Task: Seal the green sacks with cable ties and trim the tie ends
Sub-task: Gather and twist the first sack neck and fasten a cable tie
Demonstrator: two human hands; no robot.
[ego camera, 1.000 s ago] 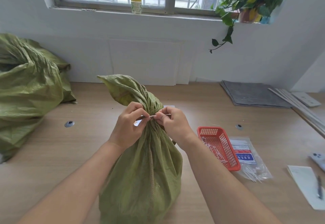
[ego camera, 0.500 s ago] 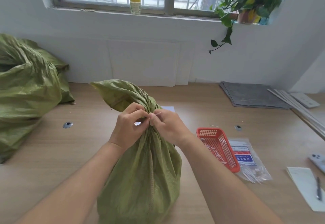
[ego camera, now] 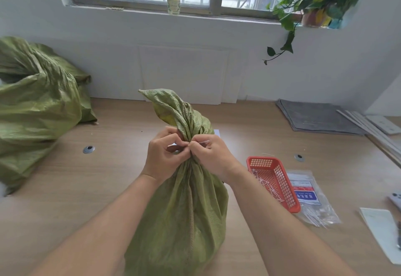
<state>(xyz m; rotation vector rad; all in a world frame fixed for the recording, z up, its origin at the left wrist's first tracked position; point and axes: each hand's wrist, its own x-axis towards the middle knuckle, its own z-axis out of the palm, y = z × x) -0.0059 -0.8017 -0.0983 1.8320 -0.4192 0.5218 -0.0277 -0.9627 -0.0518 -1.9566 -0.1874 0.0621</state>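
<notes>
In right hand (ego camera: 213,157), cable tie (ego camera: 204,142).

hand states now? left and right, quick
Left hand: closed, pinching the cable tie at the sack neck.
Right hand: closed, pinching the cable tie's free end.

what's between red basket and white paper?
A clear bag of cable ties, beside the red basket; then bare desk before the white paper. Head view.
</notes>
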